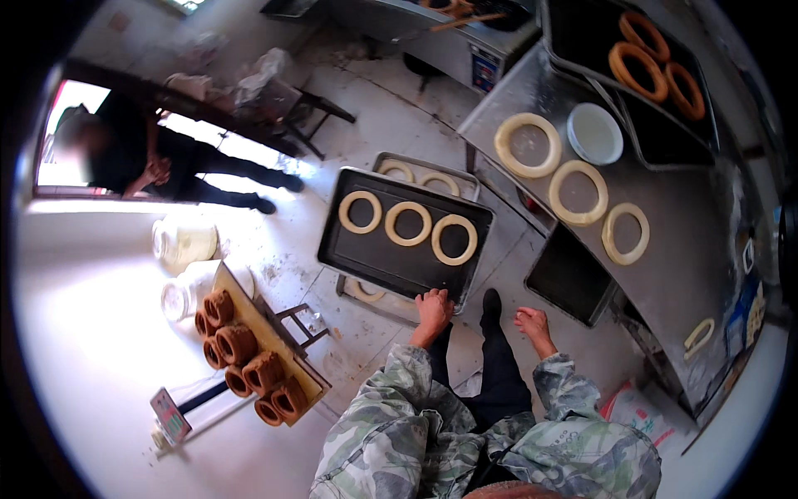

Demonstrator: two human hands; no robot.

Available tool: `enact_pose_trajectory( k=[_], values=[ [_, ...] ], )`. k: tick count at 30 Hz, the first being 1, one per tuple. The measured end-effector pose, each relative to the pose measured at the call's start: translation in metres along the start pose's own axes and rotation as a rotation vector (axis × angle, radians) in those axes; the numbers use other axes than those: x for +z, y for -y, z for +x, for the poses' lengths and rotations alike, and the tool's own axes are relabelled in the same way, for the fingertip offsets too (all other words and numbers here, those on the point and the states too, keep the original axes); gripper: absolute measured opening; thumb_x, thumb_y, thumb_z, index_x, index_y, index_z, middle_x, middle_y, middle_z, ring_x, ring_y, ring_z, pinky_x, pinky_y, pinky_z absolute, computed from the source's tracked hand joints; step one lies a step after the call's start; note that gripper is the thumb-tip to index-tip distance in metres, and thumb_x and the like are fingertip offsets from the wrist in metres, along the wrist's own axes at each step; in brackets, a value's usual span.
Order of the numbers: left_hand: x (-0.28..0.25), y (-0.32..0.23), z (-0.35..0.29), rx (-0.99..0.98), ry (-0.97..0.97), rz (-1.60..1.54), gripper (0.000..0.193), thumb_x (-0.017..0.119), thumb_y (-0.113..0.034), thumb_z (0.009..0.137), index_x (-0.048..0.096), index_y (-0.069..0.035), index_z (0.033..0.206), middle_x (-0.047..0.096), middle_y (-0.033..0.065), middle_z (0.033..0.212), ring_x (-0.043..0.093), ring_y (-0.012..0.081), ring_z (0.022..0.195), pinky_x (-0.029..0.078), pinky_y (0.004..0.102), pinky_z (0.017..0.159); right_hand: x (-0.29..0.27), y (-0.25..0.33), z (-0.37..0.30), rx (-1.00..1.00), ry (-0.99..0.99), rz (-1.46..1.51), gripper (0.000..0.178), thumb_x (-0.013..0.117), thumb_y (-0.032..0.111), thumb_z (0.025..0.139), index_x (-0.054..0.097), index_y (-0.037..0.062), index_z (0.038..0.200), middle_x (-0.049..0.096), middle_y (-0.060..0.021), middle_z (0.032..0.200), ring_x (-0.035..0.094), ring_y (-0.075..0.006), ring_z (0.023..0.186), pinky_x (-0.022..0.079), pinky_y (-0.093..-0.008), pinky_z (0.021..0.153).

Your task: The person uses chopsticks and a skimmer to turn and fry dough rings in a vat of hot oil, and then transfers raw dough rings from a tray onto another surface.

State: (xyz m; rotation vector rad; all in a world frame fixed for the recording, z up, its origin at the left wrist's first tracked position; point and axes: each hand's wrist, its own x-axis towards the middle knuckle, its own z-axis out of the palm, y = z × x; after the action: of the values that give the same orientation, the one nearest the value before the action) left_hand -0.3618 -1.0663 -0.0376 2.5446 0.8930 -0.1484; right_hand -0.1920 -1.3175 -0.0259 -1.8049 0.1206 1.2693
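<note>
My left hand grips the near rim of a dark baking tray, its fingers bent over the edge. Three pale dough rings sit in a row on that tray; the middle dough ring lies between the other two. Beneath it, another tray sticks out on the near side and at the far side, with more pale rings partly hidden. To the right of the tray hovers my right hand, fingers loosely bent and apart, with nothing visible in it.
A metal table on the right carries pale dough rings, a white bowl and trays with browned rings. Brown ring stacks stand on a board at left, near large jars. A person stands in the doorway.
</note>
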Motion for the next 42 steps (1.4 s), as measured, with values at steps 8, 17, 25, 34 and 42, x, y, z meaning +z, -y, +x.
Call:
enact_pose_trajectory(
  k=[8,17,25,34,42],
  values=[
    [-0.090,0.071,-0.081,-0.177,0.018,-0.016,0.036,0.066,-0.031,0.078,0.063,-0.010,0.108,0.062,0.0116,0.099,0.057,0.0307,0.099,0.036,0.0529,0.086,0.069,0.045,-0.036,-0.103,-0.031,-0.126,0.035,0.057,0.020,0.088,0.062,-0.0007,0.117,0.069,-0.0081,0.094,0.067,-0.0140,0.077,0.051,-0.0238,0.059],
    [-0.169,0.329,-0.234,-0.584,-0.218,0.001,0.025,0.065,-0.030,0.077,0.064,-0.009,0.090,0.063,0.0116,0.093,0.059,0.0320,0.092,0.035,0.0561,0.086,0.291,0.041,-0.106,0.009,0.166,-0.322,0.036,0.059,0.019,0.087,0.061,0.0008,0.118,0.069,-0.0086,0.095,0.067,-0.0148,0.077,0.051,-0.0247,0.059],
    [-0.255,0.434,-0.318,-0.869,-0.163,-0.026,0.039,0.063,-0.037,0.079,0.066,-0.011,0.107,0.067,0.0114,0.099,0.061,0.0324,0.097,0.040,0.0520,0.085,0.396,0.102,-0.138,-0.166,0.248,-0.540,0.034,0.060,0.016,0.085,0.063,-0.0017,0.115,0.069,-0.0073,0.087,0.067,-0.0143,0.072,0.051,-0.0241,0.054],
    [-0.274,0.474,-0.305,-0.972,-0.095,-0.267,0.047,0.060,-0.047,0.076,0.067,-0.008,0.102,0.067,0.0161,0.101,0.062,0.0362,0.098,0.045,0.0512,0.081,0.451,0.197,-0.080,-0.402,0.192,-0.429,0.034,0.063,0.016,0.083,0.064,-0.0035,0.111,0.067,-0.0059,0.077,0.062,-0.0109,0.065,0.048,-0.0247,0.053],
    [-0.333,0.608,-0.206,-0.863,0.101,-0.231,0.043,0.063,-0.043,0.073,0.068,-0.008,0.097,0.067,0.0189,0.097,0.062,0.0394,0.096,0.048,0.0507,0.078,0.478,0.207,-0.051,-0.372,-0.053,-0.388,0.027,0.066,0.017,0.076,0.069,-0.0032,0.093,0.069,-0.0133,0.073,0.068,-0.0212,0.064,0.052,-0.0329,0.062]
  ],
)
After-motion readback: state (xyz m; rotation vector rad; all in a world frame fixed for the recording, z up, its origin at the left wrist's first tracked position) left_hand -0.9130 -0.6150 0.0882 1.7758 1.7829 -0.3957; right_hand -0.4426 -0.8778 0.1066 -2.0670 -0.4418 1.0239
